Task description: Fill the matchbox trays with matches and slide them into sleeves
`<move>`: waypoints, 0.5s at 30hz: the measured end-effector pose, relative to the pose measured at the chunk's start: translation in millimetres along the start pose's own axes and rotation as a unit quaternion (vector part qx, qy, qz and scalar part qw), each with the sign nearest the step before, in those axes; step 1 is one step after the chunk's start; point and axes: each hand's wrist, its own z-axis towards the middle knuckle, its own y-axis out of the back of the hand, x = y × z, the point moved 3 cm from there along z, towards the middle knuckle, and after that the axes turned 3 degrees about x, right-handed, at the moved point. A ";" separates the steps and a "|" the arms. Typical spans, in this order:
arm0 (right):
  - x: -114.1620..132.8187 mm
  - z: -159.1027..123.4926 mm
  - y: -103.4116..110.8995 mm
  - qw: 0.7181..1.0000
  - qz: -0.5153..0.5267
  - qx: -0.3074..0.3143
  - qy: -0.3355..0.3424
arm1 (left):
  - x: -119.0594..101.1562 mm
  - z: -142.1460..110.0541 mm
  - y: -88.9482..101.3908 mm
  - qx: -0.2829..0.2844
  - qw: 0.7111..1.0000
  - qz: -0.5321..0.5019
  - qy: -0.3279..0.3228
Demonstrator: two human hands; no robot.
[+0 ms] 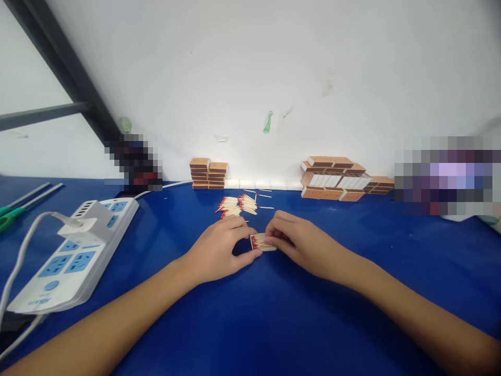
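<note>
A small white matchbox tray (270,249) with red-tipped matches (258,242) in it lies on the blue table in front of me. My left hand (221,248) grips its left end between thumb and fingers. At the right end, my right hand (291,237) pinches the matches, and its fingertips cover part of the tray. Just beyond my left hand is a loose pile of red-headed matches (230,205), with a few stray ones beside it.
Matchboxes (200,172) are stacked against the wall at back left, and a larger stack (329,180) of boxes and white trays stands at back right. On the left lie a power strip (74,261) with a plugged-in charger and green-handled scissors (15,211).
</note>
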 end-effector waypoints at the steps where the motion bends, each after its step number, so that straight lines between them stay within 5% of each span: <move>1: -0.6 0.2 0.2 1.000 0.007 0.001 0.003 | -0.2 -0.1 0.3 -0.001 1.000 -0.001 0.001; 7: -27.2 2.3 10.7 0.998 -0.036 -0.051 -0.022 | -0.2 -0.7 0.2 -0.003 1.000 0.001 -0.003; 11: -46.9 3.5 12.6 0.998 -0.040 -0.008 -0.057 | 1.1 -0.5 -0.8 -0.006 1.000 0.009 -0.002; 15: -30.7 2.3 10.5 0.999 -0.018 -0.026 -0.038 | 1.1 -0.1 -1.4 -0.004 1.000 0.014 0.000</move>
